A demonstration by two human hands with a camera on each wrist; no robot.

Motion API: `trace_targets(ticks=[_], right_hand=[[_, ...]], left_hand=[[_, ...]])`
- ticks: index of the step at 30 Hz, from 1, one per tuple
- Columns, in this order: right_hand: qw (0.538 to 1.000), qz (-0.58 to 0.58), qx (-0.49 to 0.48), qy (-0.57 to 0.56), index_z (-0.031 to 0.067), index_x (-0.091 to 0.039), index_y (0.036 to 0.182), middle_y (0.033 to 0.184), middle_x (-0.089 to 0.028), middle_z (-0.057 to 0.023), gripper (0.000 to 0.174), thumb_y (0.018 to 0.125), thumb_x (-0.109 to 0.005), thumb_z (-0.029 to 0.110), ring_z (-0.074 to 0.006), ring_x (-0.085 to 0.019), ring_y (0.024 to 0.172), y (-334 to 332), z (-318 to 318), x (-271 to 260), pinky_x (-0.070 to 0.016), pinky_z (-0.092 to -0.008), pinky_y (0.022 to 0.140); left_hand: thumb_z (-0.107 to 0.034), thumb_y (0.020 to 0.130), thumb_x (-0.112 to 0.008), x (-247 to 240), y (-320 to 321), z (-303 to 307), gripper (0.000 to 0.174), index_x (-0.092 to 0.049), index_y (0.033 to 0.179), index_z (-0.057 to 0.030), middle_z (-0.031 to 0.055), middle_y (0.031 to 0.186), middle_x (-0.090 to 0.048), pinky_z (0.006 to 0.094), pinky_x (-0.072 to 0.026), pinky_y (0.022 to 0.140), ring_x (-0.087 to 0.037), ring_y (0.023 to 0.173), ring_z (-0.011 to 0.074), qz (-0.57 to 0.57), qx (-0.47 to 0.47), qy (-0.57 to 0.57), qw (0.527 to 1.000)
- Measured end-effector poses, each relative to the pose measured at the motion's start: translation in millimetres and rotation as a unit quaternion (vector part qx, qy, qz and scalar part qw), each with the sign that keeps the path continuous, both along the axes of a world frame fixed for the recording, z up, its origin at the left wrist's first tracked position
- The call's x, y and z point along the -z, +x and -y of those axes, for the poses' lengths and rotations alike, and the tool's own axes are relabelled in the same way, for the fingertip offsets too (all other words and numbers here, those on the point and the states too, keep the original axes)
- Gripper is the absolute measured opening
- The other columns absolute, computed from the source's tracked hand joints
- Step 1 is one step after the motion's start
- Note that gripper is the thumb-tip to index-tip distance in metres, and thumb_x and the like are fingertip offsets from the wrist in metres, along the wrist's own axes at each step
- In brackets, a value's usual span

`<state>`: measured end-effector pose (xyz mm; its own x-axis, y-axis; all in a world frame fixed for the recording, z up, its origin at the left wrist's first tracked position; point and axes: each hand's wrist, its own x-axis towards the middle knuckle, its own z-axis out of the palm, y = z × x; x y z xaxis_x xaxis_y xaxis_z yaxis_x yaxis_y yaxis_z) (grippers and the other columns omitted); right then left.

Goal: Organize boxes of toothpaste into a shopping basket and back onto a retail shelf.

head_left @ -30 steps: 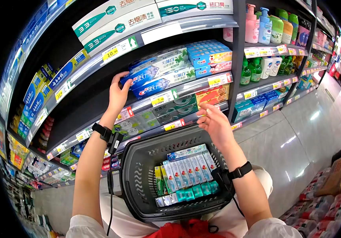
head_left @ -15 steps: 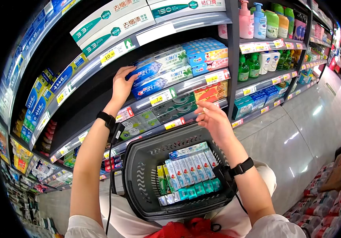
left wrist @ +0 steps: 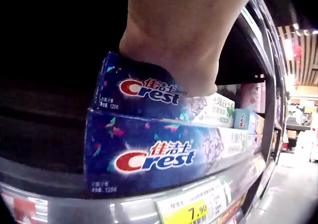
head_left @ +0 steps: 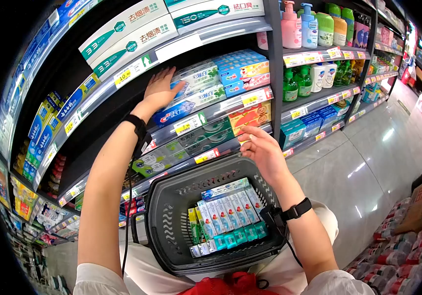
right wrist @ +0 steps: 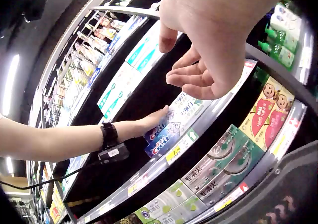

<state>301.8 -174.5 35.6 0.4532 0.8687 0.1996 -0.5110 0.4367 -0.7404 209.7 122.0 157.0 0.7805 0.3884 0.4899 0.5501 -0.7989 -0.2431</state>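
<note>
Two stacked Crest toothpaste boxes (left wrist: 149, 154), blue fading to white, lie along the shelf's front edge. Over the left end of the upper box (left wrist: 144, 97) is my left hand (head_left: 161, 92), palm down with its fingers extended toward the back of the shelf; its fingertips are hidden in the left wrist view. My right hand (head_left: 265, 153) hovers above the far right rim of the shopping basket, fingers loosely bent and nothing in them. The dark grey basket (head_left: 159, 221) between the legs holds white toothpaste boxes (head_left: 229, 212), small teal boxes (head_left: 240, 237) and yellow-green ones (head_left: 194, 223).
Blue children's toothpaste boxes (head_left: 243, 69) adjoin the Crest stack on the right. Large white-and-teal boxes (head_left: 132, 34) fill the shelf above, close over the left hand. Green cartons (head_left: 162, 158) sit one shelf lower. Pump bottles (head_left: 290, 27) stand farther right, beyond a dark upright.
My left hand has gone from the left end of the upper Crest box to over its top, its fingers straightening. The right hand has barely moved; the view has shifted slightly.
</note>
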Motion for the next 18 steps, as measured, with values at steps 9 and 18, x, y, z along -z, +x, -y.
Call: trace_targets(ticks=[9, 18], right_hand=[[1.0, -0.006, 0.013, 0.004, 0.0029, -0.052, 0.112, 0.094, -0.058, -0.0057, 0.036, 0.081, -0.053, 0.021, -0.0118, -0.055, 0.079, 8, 10, -5, -0.0413, -0.0247, 0.074], [1.0, -0.001, 0.015, 0.007, 0.0034, -0.052, 0.112, 0.093, -0.057, -0.0057, 0.033, 0.082, -0.052, 0.018, -0.0109, -0.054, 0.077, 7, 21, -3, -0.0419, -0.0242, 0.073]], left_hand=[[-0.054, 0.074, -0.054, -11, 10, -5, 0.075, -0.034, 0.131, -0.0113, 0.0128, 0.132, -0.037, 0.034, -0.0289, 0.101, -0.035, 0.122, 0.0292, -0.066, -0.024, -0.124, 0.99], [-0.05, 0.073, -0.058, -9, 6, -17, 0.074, -0.034, 0.131, -0.0109, 0.0133, 0.132, -0.037, 0.0346, -0.0287, 0.101, -0.034, 0.122, 0.0307, -0.065, -0.009, -0.119, 0.991]])
